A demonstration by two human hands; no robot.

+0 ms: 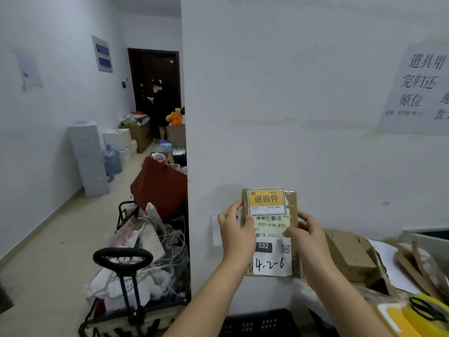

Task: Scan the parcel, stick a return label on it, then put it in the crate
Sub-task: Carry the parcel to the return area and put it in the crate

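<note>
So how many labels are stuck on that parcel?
2: an orange return label at the top of the parcel, and a white shipping label below it. The back is hidden.

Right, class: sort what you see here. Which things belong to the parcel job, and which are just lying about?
Part of the job:
parcel
orange return label
left hand
right hand
black crate

Lying about:
cart of cables
water bottle
red bag
flattened cardboard
</note>
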